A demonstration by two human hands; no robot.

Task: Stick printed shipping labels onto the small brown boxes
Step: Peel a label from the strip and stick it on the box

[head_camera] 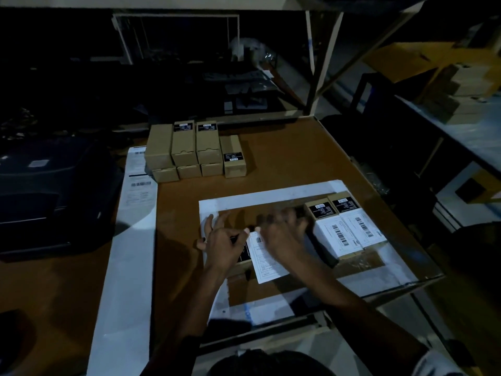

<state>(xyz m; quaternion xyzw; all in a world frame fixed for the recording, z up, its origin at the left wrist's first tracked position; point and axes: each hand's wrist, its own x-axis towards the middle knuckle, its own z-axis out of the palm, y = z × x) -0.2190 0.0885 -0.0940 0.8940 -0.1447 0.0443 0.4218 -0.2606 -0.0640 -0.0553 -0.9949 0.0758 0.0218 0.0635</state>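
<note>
Both hands rest on 1 brown box (pixel 240 263) near the table's (pixel 284 158) front edge. Left hand (pixel 223 244) has fingers spread; right hand (pixel 283 233) is blurred, fingers straight, pressing a white label (pixel 264 263) with a barcode. 2 labeled boxes (pixel 345 230) sit just right.

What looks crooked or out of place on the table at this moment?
The white label under the hands sits at a slant and hangs past the near edge of the box below it. The two labelled boxes on the right carry theirs squarely. The right hand is blurred.
</note>
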